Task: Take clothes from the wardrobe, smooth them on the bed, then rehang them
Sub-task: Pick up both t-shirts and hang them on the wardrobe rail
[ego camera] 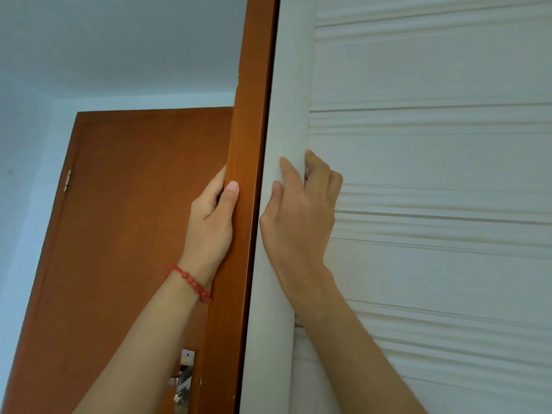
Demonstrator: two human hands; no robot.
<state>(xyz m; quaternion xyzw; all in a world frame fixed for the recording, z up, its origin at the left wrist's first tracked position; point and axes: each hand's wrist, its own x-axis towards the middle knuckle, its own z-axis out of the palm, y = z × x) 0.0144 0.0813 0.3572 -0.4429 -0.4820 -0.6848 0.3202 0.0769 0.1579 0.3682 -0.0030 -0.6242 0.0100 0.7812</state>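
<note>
A white wardrobe door (433,162) with horizontal ribbed panels fills the right half of the head view. Its plain white edge strip (283,115) runs beside a brown wooden side panel (254,100). My left hand (213,216), with a red bead bracelet at the wrist, grips the brown panel's edge, thumb on its front face. My right hand (301,210) lies on the white door, its fingertips hooked into the groove between the edge strip and the ribbed panel. The wardrobe is closed and no clothes show.
A brown room door (128,219) stands behind on the left, with a hinge on its left side and a metal lock plate (186,380) low down. A pale blue wall (27,174) and the ceiling lie beyond it.
</note>
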